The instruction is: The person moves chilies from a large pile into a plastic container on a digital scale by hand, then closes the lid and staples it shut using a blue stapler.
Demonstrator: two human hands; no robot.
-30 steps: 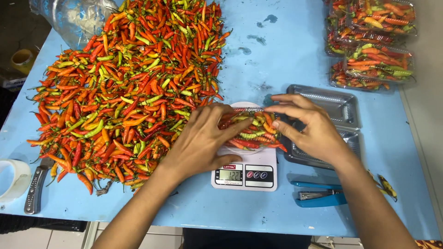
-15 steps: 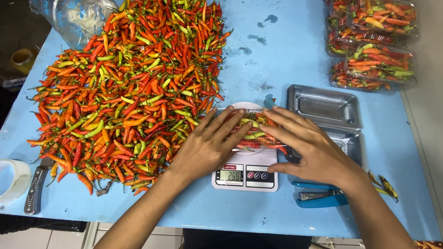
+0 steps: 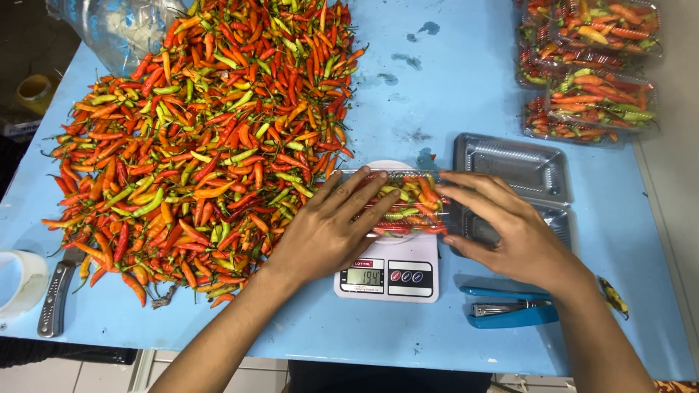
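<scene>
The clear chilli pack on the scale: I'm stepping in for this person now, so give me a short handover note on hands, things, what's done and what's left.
Left hand: flat, pressing on the clear chilli pack, fingers spread over its lid.
Right hand: pressing the pack's right end.
The pack sits on the white scale, filled with red and green chillies.
Done: filled packs stacked far right on the blue table.
Left: a big loose chilli pile to the left; empty trays and a blue stapler at right. Whether the lid has latched, I cannot tell.
</scene>
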